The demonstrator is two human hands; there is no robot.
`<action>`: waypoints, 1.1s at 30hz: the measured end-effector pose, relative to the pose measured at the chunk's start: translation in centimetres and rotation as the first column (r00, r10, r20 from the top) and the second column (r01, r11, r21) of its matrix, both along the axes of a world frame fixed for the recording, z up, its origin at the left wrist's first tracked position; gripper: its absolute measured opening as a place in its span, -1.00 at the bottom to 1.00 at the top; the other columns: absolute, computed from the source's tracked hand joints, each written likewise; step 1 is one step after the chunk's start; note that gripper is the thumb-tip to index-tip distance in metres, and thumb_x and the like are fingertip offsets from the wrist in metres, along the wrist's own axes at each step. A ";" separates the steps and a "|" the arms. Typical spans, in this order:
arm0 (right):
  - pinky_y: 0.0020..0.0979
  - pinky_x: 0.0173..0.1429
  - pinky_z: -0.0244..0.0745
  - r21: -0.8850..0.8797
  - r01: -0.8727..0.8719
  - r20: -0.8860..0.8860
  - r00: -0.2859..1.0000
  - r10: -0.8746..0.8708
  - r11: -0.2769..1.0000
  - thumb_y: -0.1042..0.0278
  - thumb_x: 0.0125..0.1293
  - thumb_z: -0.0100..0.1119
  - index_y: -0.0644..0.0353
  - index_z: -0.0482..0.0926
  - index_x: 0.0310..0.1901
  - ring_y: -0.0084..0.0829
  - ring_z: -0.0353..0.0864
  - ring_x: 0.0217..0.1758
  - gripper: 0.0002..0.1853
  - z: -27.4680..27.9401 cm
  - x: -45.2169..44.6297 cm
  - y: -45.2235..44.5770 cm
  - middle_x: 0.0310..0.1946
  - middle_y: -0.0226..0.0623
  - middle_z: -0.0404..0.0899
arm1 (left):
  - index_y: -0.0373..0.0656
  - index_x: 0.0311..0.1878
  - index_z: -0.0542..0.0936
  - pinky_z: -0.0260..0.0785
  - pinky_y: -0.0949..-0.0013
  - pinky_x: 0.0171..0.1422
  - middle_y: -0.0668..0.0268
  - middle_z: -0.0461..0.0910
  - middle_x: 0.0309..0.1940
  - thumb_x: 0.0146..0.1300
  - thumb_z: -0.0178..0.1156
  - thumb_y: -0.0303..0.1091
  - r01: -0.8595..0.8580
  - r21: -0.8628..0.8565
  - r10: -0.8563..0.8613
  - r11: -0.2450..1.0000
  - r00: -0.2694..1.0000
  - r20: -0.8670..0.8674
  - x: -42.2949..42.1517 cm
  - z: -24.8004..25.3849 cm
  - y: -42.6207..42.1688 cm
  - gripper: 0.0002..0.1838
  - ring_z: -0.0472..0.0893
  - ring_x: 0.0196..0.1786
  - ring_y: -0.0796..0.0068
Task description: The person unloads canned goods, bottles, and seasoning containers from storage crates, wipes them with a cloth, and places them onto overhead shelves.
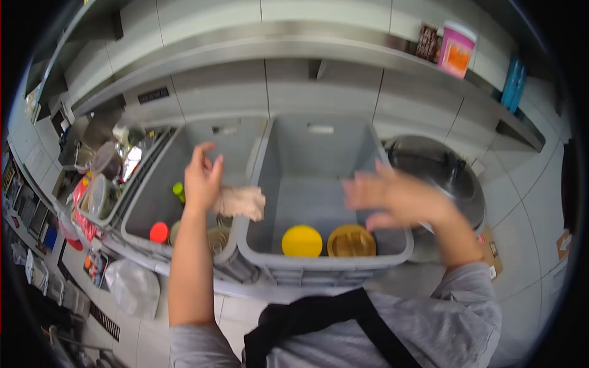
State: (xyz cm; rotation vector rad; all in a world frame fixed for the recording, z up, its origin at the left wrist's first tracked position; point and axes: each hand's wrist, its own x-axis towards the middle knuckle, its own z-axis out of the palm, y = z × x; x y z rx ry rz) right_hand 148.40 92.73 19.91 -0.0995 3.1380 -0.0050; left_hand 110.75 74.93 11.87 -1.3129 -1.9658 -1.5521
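My left hand is raised over the left grey bin, its fingers curled but apart. A crumpled beige cloth or paper lies beside its palm, over the rim between the two bins; whether the hand touches it is unclear. My right hand, blurred, is spread over the right side of the right grey bin, holding nothing. In that bin's near end sit a yellow lid and a brown round lid. The left bin holds a red lid, a green-capped item and several jars.
Right of the bins stands a large dark lidded pot. A metal shelf runs above, bearing a pink tub. Trays with containers stand at left. A plastic bag lies below them.
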 end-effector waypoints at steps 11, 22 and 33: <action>-0.30 -0.37 0.19 -0.336 0.120 -0.741 0.578 -0.341 0.934 0.38 0.05 0.34 0.12 0.50 -0.56 -0.29 0.37 -0.59 -0.82 -13.9 7.3 -5.1 -0.66 -0.36 0.37 | -0.02 0.08 0.55 0.35 0.47 -0.34 0.47 0.39 -0.53 0.25 0.23 -0.47 0.380 -0.071 -0.363 0.922 0.914 0.182 12.0 3.6 3.0 -0.67 0.49 -0.44 0.65; -0.34 -0.40 0.14 -0.210 0.074 -0.838 0.499 -0.218 0.975 0.26 0.04 0.39 0.02 0.41 -0.58 -0.38 0.32 -0.59 -0.72 -15.5 7.0 -4.3 -0.63 -0.45 0.28 | 0.13 0.57 -0.05 0.49 0.10 0.20 -0.02 0.45 0.21 -0.13 0.52 0.15 -0.048 -0.943 -0.307 -0.329 0.950 0.059 19.3 -3.6 7.8 0.25 0.61 0.14 -0.02; -0.26 -0.24 0.27 -0.314 0.037 -0.699 0.667 -0.257 0.949 0.18 0.07 0.42 0.06 0.61 -0.20 -0.33 0.50 -0.31 -0.71 -12.9 7.7 -4.8 -0.37 -0.39 0.51 | -0.01 0.35 0.24 0.50 0.05 0.04 -0.01 0.51 0.03 -0.23 0.53 0.02 -0.207 -0.945 -0.377 0.252 0.878 -0.293 19.0 7.9 3.1 0.03 0.63 -0.02 -0.06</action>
